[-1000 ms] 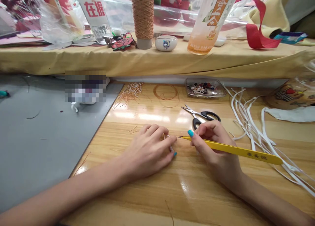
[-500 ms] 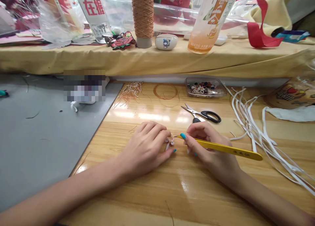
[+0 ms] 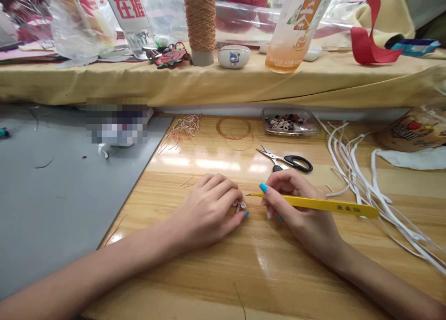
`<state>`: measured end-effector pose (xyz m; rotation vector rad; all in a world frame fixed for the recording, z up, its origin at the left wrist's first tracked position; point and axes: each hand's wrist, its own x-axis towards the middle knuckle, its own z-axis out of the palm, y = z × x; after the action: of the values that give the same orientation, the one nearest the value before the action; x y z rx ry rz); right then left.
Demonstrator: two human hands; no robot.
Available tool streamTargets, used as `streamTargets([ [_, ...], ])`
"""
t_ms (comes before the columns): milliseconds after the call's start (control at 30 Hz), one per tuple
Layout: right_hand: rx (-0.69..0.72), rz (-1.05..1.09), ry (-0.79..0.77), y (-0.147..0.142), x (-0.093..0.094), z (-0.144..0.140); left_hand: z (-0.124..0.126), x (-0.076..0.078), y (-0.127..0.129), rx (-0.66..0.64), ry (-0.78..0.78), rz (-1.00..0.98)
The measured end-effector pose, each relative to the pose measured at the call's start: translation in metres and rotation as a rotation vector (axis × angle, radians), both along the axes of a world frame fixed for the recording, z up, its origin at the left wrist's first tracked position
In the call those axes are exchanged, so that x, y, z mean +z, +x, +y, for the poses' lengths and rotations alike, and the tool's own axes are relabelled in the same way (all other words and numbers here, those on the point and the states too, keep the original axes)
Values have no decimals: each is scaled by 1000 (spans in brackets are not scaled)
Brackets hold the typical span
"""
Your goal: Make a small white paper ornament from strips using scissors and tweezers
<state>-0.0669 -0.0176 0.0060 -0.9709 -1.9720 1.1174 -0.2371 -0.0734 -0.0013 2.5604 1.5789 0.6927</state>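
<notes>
Under the curled fingers of my left hand (image 3: 212, 208) is a small white piece with curled loops and copper-coloured wire (image 3: 240, 204). My thumb and fingers close on it from the left, and part of it is hidden. My right hand (image 3: 296, 208) pinches yellow tweezers (image 3: 324, 205) between thumb and fingers. The tweezers' fine tip points left and is a little apart from the white piece. Both hands are low over the wooden tabletop (image 3: 195, 283). Scissors with black handles (image 3: 296, 162) lie just beyond my right hand, blades partly spread.
A clear box of beads (image 3: 292, 130), a coil of copper wire (image 3: 233, 128) and a heap of trimmings (image 3: 186, 127) line the back. White cords (image 3: 362, 171) sprawl at the right. A cloth-covered shelf (image 3: 209, 85) carries a thread spool (image 3: 200, 22) and bottles.
The tweezers' tip has drawn back slightly to the right, off the white piece, and their rear end has risen. My left hand stays nearly in place around the piece.
</notes>
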Motion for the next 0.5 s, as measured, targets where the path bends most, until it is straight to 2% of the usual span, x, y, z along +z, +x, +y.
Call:
streamTargets([
  [200,85,-143,77,-1,2,-1,0,-2,1,3,11,-5],
  [500,-4,-177,197,-5,0,-4,-1,3,2,51,-54,25],
])
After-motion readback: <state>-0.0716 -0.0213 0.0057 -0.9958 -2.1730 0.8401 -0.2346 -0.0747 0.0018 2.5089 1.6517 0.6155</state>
